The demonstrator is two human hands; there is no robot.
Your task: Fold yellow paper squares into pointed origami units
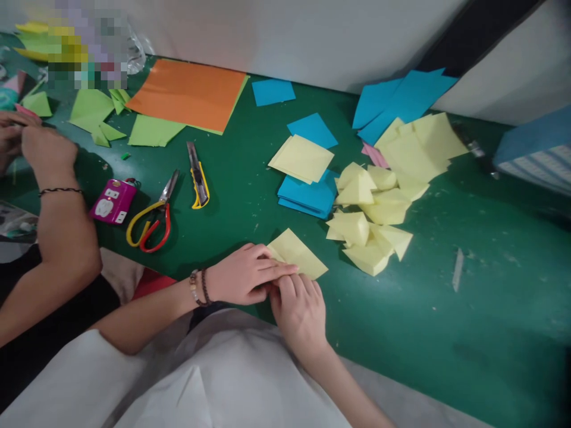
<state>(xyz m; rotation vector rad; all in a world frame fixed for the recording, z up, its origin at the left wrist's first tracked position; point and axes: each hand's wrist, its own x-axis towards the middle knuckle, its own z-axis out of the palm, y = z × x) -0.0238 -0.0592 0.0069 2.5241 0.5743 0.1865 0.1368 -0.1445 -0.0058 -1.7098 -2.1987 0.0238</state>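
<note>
A pale yellow square of paper (300, 254) lies near the table's front edge, one corner pointing away from me. My left hand (244, 272), with beaded bracelets at its wrist, grips the left side of the sheet, its index finger reaching along the near edge. My right hand (301, 306) has its fingers curled over that same near edge, right against the left fingertips. Both hands cover the near part of the paper, so any fold there is hidden. Just beyond to the right sit several folded yellow paper pieces (377, 255).
Blue paper squares (306, 199) and yellow squares (301, 159) are stacked ahead. Scissors (154, 220), a yellow box cutter (200, 181) and a pink box (113, 202) lie left. Orange sheets (191, 92) lie behind. Another person's hands (47, 145) work at far left.
</note>
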